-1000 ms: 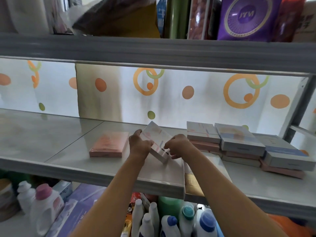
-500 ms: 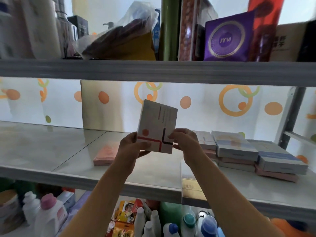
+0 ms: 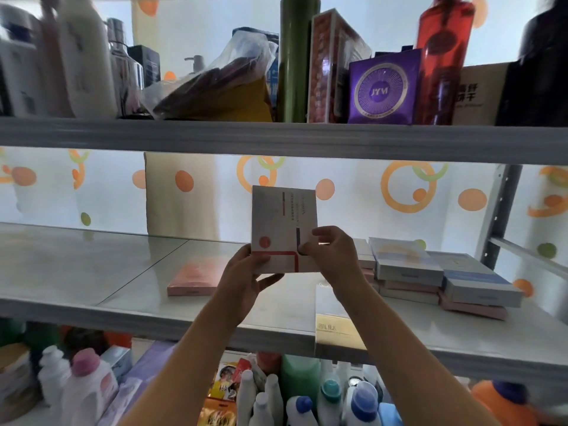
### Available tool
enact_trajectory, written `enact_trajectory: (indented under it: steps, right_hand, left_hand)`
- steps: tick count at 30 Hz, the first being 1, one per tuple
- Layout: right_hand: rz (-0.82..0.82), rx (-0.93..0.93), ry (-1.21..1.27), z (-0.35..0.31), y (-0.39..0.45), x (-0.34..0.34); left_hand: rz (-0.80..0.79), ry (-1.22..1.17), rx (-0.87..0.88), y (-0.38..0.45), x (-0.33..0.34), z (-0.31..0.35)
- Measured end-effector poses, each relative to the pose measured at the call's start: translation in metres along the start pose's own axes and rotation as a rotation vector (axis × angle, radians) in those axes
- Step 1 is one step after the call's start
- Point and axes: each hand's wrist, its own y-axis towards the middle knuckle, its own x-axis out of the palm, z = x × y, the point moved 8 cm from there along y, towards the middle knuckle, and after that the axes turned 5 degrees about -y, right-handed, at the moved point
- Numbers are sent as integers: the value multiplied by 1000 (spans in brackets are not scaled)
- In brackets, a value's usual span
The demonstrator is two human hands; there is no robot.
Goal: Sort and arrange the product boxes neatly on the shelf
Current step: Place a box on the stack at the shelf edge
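A flat white box with red and dark lines stands upright in the air above the middle shelf. My left hand grips its lower left corner from below. My right hand pinches its lower right edge. A pink box lies flat on the shelf to the left of my hands. Stacks of white, blue-striped and pink boxes sit on the shelf at the right, partly hidden behind my right hand.
The upper shelf carries bottles, a plastic bag, a purple box and a red bottle. Below the middle shelf stand several detergent bottles. A metal upright bounds the shelf on the right.
Both hands lifted the white box off the shelf and turned it upright, its printed face toward me. The view tilted upward, showing more of the upper shelf.
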Motion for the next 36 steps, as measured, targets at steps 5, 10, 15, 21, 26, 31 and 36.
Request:
enact_trajectory:
  steps: [5, 10, 15, 21, 26, 31, 36]
  right_hand:
    - [75, -59, -15, -8, -12, -19]
    - [116, -93, -26, -10, -27, -32]
    - [151, -108, -3, -3, -38, -37]
    - [1, 32, 21, 14, -34, -35]
    - [-245, 423, 712, 35, -36, -29]
    - [-215, 432, 887, 43, -31, -37]
    - [-153, 379, 831, 53, -28, -47]
  left_hand:
    - [10, -11, -9, -7, 7, -2]
    - [-11, 28, -27, -15, 14, -7]
    - [-4, 72, -37, -22, 20, -8]
    - [49, 354, 213, -27, 17, 10]
    - [142, 821, 655, -42, 31, 33]
    - [7, 998, 897, -57, 53, 32]
    - [-5, 527, 331, -40, 42, 17]
